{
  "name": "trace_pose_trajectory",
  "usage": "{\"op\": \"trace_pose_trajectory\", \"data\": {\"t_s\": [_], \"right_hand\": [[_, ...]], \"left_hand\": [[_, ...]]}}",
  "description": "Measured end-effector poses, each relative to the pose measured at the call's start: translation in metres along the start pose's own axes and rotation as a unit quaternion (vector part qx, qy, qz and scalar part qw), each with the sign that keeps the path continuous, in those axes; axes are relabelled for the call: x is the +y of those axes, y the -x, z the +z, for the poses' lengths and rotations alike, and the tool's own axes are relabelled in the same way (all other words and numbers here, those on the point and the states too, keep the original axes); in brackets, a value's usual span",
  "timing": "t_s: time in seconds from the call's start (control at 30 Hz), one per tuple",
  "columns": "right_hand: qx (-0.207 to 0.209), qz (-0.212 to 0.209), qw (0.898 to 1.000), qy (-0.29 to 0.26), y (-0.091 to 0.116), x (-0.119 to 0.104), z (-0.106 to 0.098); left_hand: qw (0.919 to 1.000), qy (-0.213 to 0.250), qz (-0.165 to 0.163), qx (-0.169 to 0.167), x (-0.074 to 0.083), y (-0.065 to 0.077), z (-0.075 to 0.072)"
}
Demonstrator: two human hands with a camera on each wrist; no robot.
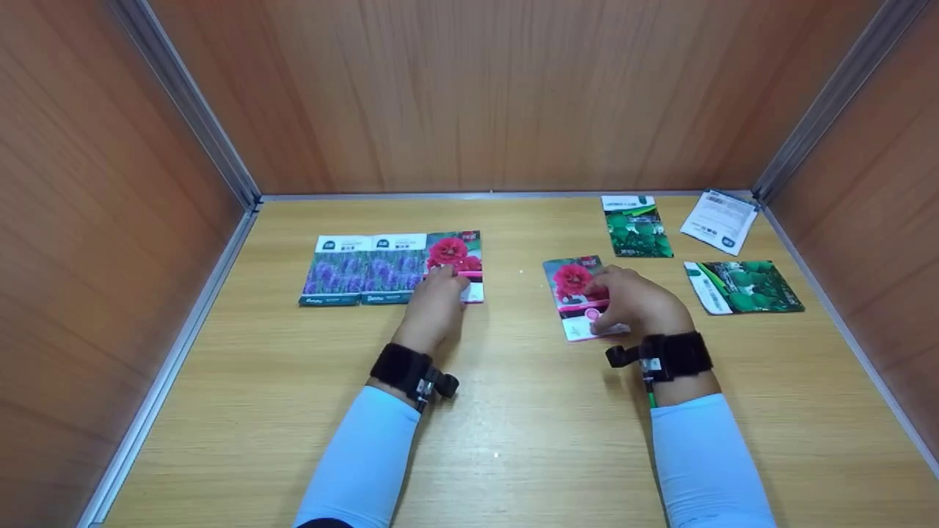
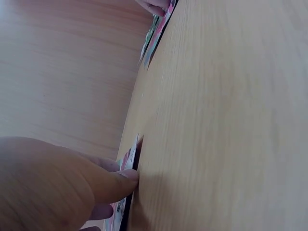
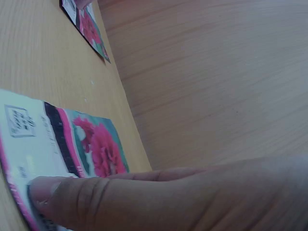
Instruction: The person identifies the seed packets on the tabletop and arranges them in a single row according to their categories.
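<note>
My left hand holds a pink-flower seed packet at the right end of a row, its thumb on the packet's right edge in the left wrist view. Two purple-flower seed packets, one at the far left and one in the middle, lie flat beside it. Farther right, my right hand grips a second pink-flower seed packet, which lies slightly turned on the table. In the right wrist view the thumb lies on the white end of this packet; the other fingers are mostly hidden.
Behind and right of my right hand lie a green seed packet, a white packet with its printed back up, and another green packet turned sideways. Wooden panels with metal edging enclose the table at the back and sides.
</note>
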State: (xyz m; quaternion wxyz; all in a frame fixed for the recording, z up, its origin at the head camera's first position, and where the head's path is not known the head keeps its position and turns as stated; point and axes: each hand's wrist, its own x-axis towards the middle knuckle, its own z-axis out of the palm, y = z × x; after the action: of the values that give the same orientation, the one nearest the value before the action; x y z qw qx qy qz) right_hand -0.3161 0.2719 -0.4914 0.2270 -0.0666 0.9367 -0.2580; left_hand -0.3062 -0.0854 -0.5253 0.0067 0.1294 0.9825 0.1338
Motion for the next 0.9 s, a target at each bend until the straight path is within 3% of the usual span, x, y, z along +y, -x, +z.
{"op": "trace_pose_trajectory", "data": {"t_s": [0.3, 0.43, 0.67, 0.9], "right_hand": [[0.073, -0.015, 0.997, 0.016, -0.026, -0.019, 0.023], [0.097, -0.013, 0.995, 0.029, -0.026, -0.027, 0.026], [0.074, -0.019, 0.997, 0.013, -0.021, -0.033, 0.028], [0.07, -0.053, 0.993, 0.074, -0.029, -0.039, 0.041]], "left_hand": [[1.0, -0.005, -0.008, -0.001, 0.002, 0.001, -0.002], [0.9998, 0.005, -0.017, -0.001, 0.002, 0.001, -0.002], [0.9993, 0.016, -0.032, 0.001, 0.005, -0.002, -0.001], [0.9993, -0.009, -0.036, 0.006, 0.004, -0.002, 0.0]]}}
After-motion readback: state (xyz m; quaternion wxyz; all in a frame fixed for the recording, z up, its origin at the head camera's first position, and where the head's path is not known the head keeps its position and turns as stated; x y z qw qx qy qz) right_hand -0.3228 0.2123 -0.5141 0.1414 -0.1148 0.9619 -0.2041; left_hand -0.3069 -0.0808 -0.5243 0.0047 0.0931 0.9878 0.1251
